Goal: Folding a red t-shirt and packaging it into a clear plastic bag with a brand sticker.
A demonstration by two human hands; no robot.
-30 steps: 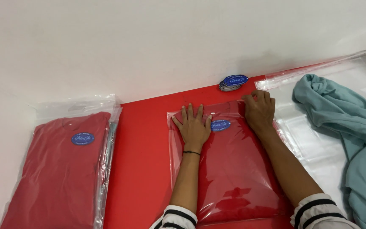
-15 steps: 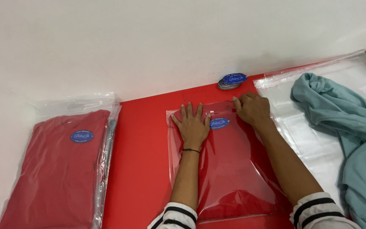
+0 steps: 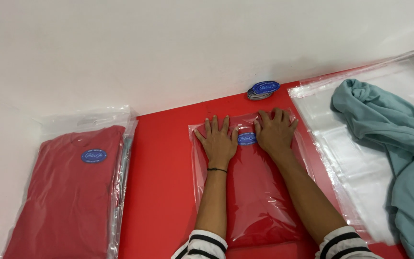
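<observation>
Red surface (image 3: 164, 158) below a white wall carries the bagged red shirt (image 3: 259, 201), its long axis running toward the person, with left hand (image 3: 220, 144) and right hand (image 3: 274, 134) side by side, fingers spread flat on its far end, flanking a blue oval label (image 3: 247, 138).

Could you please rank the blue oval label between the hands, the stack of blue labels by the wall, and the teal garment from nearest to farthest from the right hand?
From the right hand:
1. Blue oval label, touching its left side.
2. Stack of blue labels, beyond the fingers.
3. Teal garment, far right.
</observation>
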